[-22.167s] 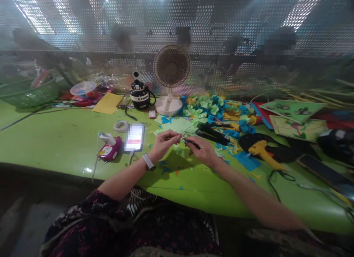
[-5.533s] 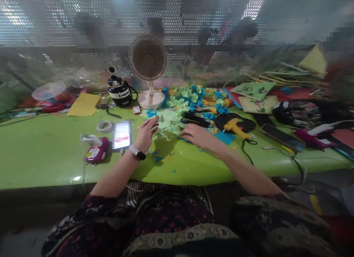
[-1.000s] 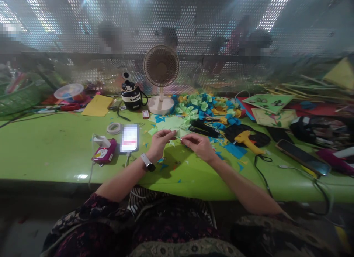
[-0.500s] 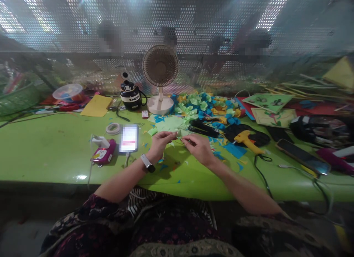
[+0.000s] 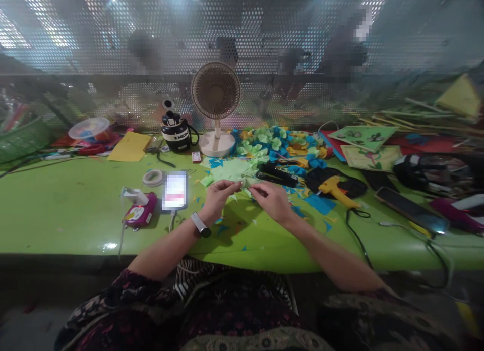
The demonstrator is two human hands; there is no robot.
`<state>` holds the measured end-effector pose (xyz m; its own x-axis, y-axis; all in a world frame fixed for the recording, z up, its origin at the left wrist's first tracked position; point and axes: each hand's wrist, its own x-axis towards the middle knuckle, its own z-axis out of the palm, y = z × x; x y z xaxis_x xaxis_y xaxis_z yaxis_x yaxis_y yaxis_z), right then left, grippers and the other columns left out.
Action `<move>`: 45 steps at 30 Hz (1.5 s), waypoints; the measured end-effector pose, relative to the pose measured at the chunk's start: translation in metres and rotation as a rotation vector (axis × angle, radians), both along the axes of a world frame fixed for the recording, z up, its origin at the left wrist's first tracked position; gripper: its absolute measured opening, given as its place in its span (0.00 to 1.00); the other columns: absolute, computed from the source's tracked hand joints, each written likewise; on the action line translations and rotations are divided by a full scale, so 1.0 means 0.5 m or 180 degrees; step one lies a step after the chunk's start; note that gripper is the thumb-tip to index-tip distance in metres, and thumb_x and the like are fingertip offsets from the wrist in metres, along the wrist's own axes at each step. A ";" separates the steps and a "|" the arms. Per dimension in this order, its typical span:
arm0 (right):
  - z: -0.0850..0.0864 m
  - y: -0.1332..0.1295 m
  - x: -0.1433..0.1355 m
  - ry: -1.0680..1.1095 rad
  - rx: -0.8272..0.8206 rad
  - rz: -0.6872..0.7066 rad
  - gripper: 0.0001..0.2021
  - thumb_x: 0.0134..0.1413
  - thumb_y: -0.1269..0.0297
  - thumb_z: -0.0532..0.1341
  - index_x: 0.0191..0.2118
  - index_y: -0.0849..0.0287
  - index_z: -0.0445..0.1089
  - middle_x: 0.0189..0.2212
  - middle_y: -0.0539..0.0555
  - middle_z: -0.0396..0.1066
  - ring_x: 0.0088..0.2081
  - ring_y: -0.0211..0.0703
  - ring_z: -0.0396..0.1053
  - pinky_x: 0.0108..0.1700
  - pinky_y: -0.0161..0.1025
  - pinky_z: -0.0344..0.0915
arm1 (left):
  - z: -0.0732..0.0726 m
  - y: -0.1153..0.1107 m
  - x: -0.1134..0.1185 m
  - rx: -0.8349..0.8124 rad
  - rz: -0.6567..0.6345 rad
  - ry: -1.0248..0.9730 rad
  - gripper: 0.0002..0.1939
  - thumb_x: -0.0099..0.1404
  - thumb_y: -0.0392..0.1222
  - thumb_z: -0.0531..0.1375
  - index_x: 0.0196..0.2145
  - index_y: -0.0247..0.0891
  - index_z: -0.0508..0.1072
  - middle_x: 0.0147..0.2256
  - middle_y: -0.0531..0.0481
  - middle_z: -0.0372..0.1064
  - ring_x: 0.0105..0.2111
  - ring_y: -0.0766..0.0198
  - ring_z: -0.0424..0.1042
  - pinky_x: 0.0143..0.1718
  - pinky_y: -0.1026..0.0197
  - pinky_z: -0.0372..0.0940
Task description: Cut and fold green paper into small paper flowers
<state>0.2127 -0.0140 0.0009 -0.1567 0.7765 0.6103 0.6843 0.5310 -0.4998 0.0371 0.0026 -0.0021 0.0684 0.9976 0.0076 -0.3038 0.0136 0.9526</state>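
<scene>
One small pale green paper piece [image 5: 244, 182] sits at mid-table height of view, between the two sets of fingertips, just above the scrap-strewn table [image 5: 83, 199]; its outline is too small to read. Left hand [image 5: 216, 200]: thumb and forefinger pinched narrow on the piece. Right hand [image 5: 274, 203]: fingers drawn together close to the piece, a dark bit showing under them; cannot tell whether it grips paper, the dark bit or both. Beyond the fingertips lies a light green sheet [image 5: 231, 168]. A black stapler [image 5: 278, 176] lies near the right hand, and past it a heap of green, blue and yellow paper flowers [image 5: 278, 140]. Farther right: a blue paper [image 5: 320, 203] and a yellow glue gun [image 5: 337, 189]. Left of the left hand: a lit phone [image 5: 175, 190] and a tape roll [image 5: 153, 178]. Toward the perforated screen [image 5: 260, 101] stand a fan [image 5: 216, 91] and a black-and-white bottle [image 5: 176, 134].
</scene>
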 end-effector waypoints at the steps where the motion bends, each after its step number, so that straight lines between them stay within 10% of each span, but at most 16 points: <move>1: 0.001 0.000 0.000 0.0017 0.0000 0.0003 0.12 0.60 0.58 0.59 0.33 0.56 0.77 0.27 0.54 0.76 0.28 0.43 0.72 0.33 0.38 0.67 | -0.001 0.000 0.000 0.0004 -0.0001 0.0004 0.16 0.44 0.48 0.74 0.25 0.35 0.77 0.25 0.50 0.73 0.27 0.67 0.69 0.35 0.61 0.61; 45: 0.004 -0.005 -0.002 0.0302 -0.0068 0.0065 0.09 0.56 0.59 0.63 0.34 0.59 0.76 0.27 0.53 0.76 0.22 0.37 0.66 0.27 0.36 0.64 | -0.015 0.006 -0.001 0.0094 -0.0073 -0.0048 0.16 0.46 0.49 0.73 0.25 0.35 0.77 0.25 0.52 0.73 0.27 0.69 0.68 0.35 0.63 0.61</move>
<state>0.2119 -0.0166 0.0031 -0.1149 0.7868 0.6065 0.6224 0.5328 -0.5733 0.0368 0.0054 -0.0094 0.0911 0.9951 0.0383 -0.3182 -0.0074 0.9480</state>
